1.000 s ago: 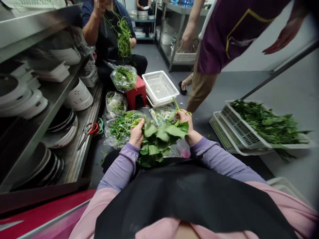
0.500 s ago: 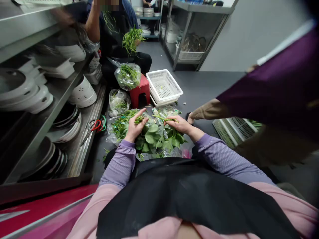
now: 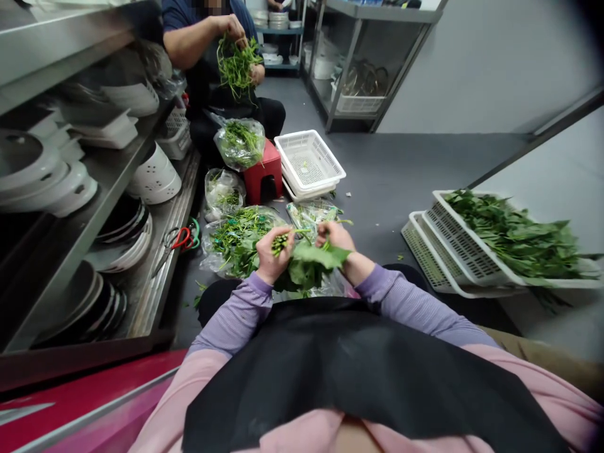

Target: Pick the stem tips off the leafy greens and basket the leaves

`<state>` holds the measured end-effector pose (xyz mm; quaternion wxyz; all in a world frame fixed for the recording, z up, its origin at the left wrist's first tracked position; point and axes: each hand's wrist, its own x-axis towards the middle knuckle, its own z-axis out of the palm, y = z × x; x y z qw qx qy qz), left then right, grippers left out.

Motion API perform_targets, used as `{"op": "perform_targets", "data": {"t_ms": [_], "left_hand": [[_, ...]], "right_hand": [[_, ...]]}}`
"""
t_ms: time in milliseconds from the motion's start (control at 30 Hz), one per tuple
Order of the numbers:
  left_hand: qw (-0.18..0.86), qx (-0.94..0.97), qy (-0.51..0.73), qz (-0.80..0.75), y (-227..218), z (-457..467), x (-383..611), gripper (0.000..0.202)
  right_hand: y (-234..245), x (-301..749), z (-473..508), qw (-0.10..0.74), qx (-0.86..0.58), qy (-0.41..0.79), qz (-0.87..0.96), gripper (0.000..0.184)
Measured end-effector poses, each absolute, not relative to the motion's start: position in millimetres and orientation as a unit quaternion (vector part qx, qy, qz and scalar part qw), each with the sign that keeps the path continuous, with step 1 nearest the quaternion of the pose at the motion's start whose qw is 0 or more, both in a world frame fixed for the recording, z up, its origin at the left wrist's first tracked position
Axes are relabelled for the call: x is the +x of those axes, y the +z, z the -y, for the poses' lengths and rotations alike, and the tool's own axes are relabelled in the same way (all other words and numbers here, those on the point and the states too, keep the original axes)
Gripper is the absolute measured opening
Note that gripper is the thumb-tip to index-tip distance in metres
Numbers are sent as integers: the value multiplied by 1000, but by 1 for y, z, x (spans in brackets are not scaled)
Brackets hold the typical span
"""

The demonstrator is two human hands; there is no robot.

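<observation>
My left hand (image 3: 272,253) is closed around a bundle of green stems, their cut ends sticking up out of the fist. My right hand (image 3: 336,238) is closed on a leafy green stalk (image 3: 318,257) whose broad leaves hang between the two hands, over my black apron. Just beyond my hands, clear plastic bags of greens (image 3: 236,238) lie on the grey floor.
A seated person (image 3: 210,38) opposite holds a bunch of greens. A red stool (image 3: 265,170), stacked white baskets (image 3: 309,163) and a white tray of leaves (image 3: 507,236) stand on the floor. Left, steel shelves hold white dishes, with scissors (image 3: 177,242) on the lower shelf.
The person in purple who crossed on the right has left the view, uncovering the tray of leaves. My left hand has closed on the stems. The seated person lowered the greens.
</observation>
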<state>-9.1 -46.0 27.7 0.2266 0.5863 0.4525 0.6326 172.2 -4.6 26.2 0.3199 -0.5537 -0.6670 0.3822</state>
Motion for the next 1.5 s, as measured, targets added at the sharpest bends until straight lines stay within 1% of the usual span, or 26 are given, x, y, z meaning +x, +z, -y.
{"op": "perform_targets", "data": {"t_ms": [100, 133, 167, 200, 267, 333, 433, 567, 667, 767, 833, 900, 967, 1000, 1100, 1167, 1200, 1267, 1333, 1433, 1500], "left_hand": [[246, 559, 649, -453, 32, 44, -15, 16], [267, 554, 648, -450, 32, 43, -16, 17], [294, 550, 642, -445, 32, 41, -16, 18], [323, 548, 635, -439, 31, 40, -15, 19], [365, 546, 621, -429, 27, 38, -11, 21], [369, 552, 614, -427, 24, 37, -9, 20], [355, 554, 617, -432, 21, 36, -10, 19], [352, 542, 626, -436, 19, 36, -11, 20], [321, 564, 625, -434, 22, 41, -8, 18], [257, 575, 636, -446, 23, 40, -12, 17], [216, 542, 657, -476, 18, 26, -26, 19], [206, 479, 671, -528, 7, 2, -46, 26], [245, 382, 668, -590, -6, -23, -66, 38], [271, 333, 668, -608, -11, -33, -73, 40], [334, 291, 688, -575, -15, -40, -75, 35], [401, 319, 693, -507, -8, -29, -62, 34], [446, 329, 686, -472, -4, -21, -53, 35], [532, 334, 659, -414, 5, -5, -33, 36], [591, 335, 630, -376, 12, 8, -17, 36], [619, 337, 614, -354, 14, 18, -1, 36], [615, 327, 617, -365, 12, 21, 3, 37]], "right_hand": [[35, 196, -2, 411, -569, 413, 581, 35], [40, 201, -2, 425, -565, 424, 566, 34], [45, 202, -1, 423, -553, 438, 569, 32], [49, 201, 2, 401, -533, 458, 588, 30], [54, 190, 11, 331, -476, 531, 618, 30], [55, 177, 21, 276, -420, 616, 607, 34], [54, 165, 31, 273, -397, 683, 548, 35], [53, 165, 33, 266, -405, 697, 528, 27], [48, 168, 24, 283, -451, 636, 558, 21], [38, 177, 9, 328, -526, 544, 566, 20], [32, 188, 2, 370, -562, 511, 535, 22], [30, 199, 1, 416, -555, 520, 498, 22], [33, 208, 5, 443, -526, 548, 476, 23], [37, 211, 9, 443, -507, 567, 474, 23], [52, 214, 19, 411, -462, 610, 495, 27], [63, 209, 22, 385, -446, 600, 542, 29], [67, 205, 23, 365, -451, 575, 577, 30], [74, 190, 23, 324, -471, 486, 661, 31], [75, 170, 23, 267, -491, 366, 744, 31], [65, 140, 24, 154, -522, 217, 811, 39], [54, 128, 26, 97, -542, 172, 817, 40]]}}
